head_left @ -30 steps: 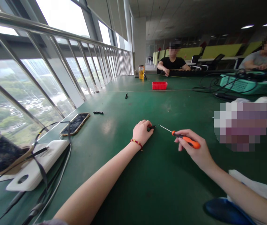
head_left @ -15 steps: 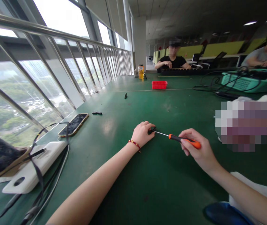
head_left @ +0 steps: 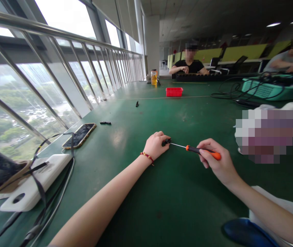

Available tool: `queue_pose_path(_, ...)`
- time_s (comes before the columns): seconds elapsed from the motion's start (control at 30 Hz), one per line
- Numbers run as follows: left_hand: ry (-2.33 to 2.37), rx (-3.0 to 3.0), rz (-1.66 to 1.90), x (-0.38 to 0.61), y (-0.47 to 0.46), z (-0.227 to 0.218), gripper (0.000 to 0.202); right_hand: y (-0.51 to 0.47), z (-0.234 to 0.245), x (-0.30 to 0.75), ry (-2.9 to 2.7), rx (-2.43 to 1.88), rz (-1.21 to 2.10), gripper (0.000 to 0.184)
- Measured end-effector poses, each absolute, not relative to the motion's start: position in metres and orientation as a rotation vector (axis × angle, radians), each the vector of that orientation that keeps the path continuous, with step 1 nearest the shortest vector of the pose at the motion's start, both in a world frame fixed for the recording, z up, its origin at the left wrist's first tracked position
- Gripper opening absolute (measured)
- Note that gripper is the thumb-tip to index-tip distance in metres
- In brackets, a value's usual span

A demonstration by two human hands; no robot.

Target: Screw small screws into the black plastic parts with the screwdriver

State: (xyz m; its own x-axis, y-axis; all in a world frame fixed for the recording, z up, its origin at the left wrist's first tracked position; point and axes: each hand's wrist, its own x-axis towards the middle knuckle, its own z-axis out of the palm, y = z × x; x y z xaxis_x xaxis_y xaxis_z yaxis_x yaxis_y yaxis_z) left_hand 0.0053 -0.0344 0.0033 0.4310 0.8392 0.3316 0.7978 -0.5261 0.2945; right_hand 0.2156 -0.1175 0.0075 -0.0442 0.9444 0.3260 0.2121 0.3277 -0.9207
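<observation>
My left hand [head_left: 157, 145] rests on the green table, closed around a small black part [head_left: 166, 142], whose exact kind I cannot make out. In my right hand [head_left: 216, 159] is a screwdriver [head_left: 194, 149] with an orange and black handle, its thin metal shaft pointing left. The tip of the shaft reaches the right side of the black part; whether it sits in a screw is too small to tell. Two more black pieces lie farther off: a longer one [head_left: 105, 122] to the left and a short one [head_left: 137, 104] beyond my left hand.
On the left are a phone [head_left: 81, 135], a white power strip [head_left: 37, 185] and cables by the railing. A red bin [head_left: 174, 92] and a jar [head_left: 154, 78] stand farther back. To the right is a teal basket [head_left: 272, 90] with cables. Two people sit across.
The view has shifted very slightly. Both hands keep their hold, and the screwdriver's tip stays at the black part.
</observation>
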Motion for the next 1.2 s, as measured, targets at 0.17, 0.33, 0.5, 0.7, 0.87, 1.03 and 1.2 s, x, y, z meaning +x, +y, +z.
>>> queue_pose_path(0.17,1.451,2.592,0.683,0.0051,-0.0329,0.0025,0.029,-0.1178,0.0080,0.2158,-1.519,-1.113,0.843,0.008)
queue_pose_path(0.33,1.457,2.596,0.677,0.0054,-0.0326,0.0023,0.029,-0.1165,0.0081,0.2149,-1.517,-1.111,0.835,0.008)
queue_pose_path(0.5,1.452,2.596,0.676,0.0056,-0.0331,0.0028,0.028,-0.1165,0.0075,0.2154,-1.502,-1.107,0.863,0.008)
queue_pose_path(0.7,1.447,2.595,0.675,0.0054,-0.0325,0.0026,0.028,-0.1168,0.0070,0.2162,-1.485,-1.099,0.863,0.007)
queue_pose_path(0.87,1.454,2.597,0.671,0.0063,-0.0327,0.0024,0.027,-0.1161,0.0075,0.2148,-1.486,-1.102,0.856,0.008)
queue_pose_path(1.03,1.429,2.606,0.683,0.0065,-0.0333,0.0027,0.028,-0.1151,0.0087,0.2138,-1.470,-1.106,0.923,0.017)
queue_pose_path(1.2,1.425,2.592,0.665,0.0064,-0.0323,0.0023,0.028,-0.1138,0.0060,0.2154,-1.433,-1.168,0.910,0.026)
